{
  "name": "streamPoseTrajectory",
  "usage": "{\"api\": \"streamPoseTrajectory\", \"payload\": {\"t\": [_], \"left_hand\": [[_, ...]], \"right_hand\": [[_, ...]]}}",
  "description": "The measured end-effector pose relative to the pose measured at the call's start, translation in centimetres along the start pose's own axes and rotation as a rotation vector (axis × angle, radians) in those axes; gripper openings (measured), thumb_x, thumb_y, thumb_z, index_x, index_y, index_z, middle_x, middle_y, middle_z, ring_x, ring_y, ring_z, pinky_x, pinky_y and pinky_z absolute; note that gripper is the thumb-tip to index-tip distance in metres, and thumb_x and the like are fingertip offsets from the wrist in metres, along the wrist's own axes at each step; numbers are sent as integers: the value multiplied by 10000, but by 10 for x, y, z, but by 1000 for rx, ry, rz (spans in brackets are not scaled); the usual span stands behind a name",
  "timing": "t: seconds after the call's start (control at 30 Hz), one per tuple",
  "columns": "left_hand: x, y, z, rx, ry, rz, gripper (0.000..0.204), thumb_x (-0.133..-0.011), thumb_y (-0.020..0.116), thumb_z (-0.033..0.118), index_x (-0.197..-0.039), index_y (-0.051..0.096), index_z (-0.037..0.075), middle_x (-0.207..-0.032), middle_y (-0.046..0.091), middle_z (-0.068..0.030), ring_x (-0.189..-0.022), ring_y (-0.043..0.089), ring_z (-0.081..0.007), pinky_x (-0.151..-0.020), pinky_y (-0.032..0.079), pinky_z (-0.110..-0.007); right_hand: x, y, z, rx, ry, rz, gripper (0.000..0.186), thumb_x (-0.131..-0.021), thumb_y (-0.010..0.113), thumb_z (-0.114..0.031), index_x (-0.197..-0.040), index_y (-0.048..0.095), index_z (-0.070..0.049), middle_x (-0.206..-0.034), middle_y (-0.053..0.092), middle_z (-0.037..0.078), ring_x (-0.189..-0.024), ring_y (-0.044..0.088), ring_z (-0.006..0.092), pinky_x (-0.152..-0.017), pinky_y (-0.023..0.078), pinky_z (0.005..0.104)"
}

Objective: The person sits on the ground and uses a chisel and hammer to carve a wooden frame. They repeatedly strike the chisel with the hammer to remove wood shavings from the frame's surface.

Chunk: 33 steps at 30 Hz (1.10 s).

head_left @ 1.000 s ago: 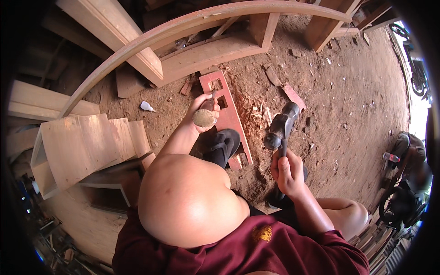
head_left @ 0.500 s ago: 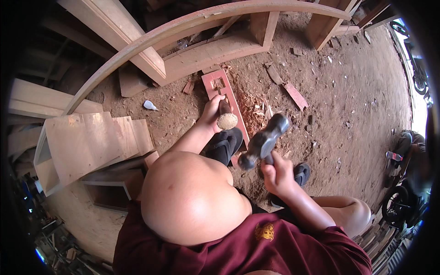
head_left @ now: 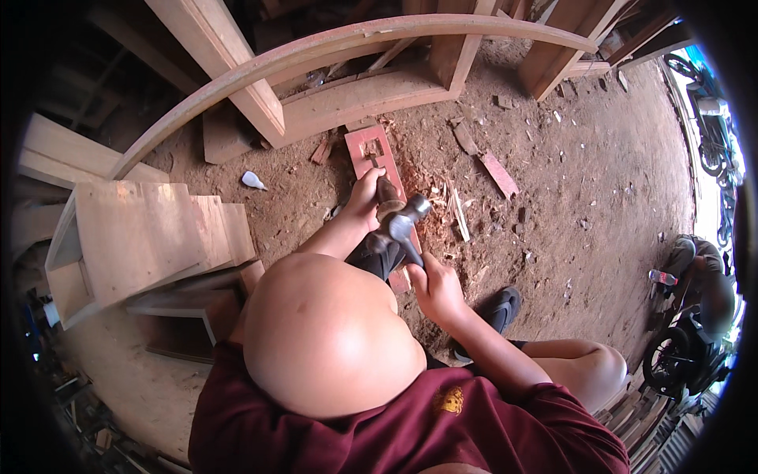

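My left hand (head_left: pixel 363 197) is closed round the brown wooden handle of a chisel (head_left: pixel 386 190). The chisel's blade reaches into a cut-out in a reddish wooden board (head_left: pixel 354 145) lying on the dirt, slanting away from me. In my right hand (head_left: pixel 440 294) is a hammer (head_left: pixel 406 224) with a dark metal head, gripped by its handle. The hammer head is at the butt end of the chisel and covers part of it; whether they touch, I cannot tell. A dark sandal (head_left: pixel 379 262) rests beside the board, partly hidden by the hammer.
Wood chips (head_left: pixel 438 201) are scattered right of the board, near a loose reddish offcut (head_left: pixel 497 175). A curved wooden frame (head_left: pixel 316 63) arches across the far side. Stacked wooden panels (head_left: pixel 142 229) stand at the left, near a small white bottle (head_left: pixel 253 180). A motorbike wheel (head_left: pixel 666 359) is far right.
The hammer has swung left and slightly away from me, from right of the chisel to its butt end. My left hand keeps hold of the chisel in the cut-out.
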State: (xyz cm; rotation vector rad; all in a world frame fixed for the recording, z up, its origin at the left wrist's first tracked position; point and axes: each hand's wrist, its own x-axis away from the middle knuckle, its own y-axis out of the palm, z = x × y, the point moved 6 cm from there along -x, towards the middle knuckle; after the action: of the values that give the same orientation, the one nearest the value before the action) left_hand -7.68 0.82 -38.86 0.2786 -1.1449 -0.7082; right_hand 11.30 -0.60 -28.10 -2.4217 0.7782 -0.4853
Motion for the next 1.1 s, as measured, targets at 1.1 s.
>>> {"api": "streamPoseTrajectory", "payload": {"t": [1.1], "left_hand": [[-12,-26,-26,-86,79,-83,198,-911,541,312,-908,513,115,-614,576,-67,-525,553,-169,-500,438,-296]], "right_hand": [[28,28,47,77,-117,48,307,-907,635,-300,-979,556,-12,-627,606,233,-586,625,426,-508,487,489]]}}
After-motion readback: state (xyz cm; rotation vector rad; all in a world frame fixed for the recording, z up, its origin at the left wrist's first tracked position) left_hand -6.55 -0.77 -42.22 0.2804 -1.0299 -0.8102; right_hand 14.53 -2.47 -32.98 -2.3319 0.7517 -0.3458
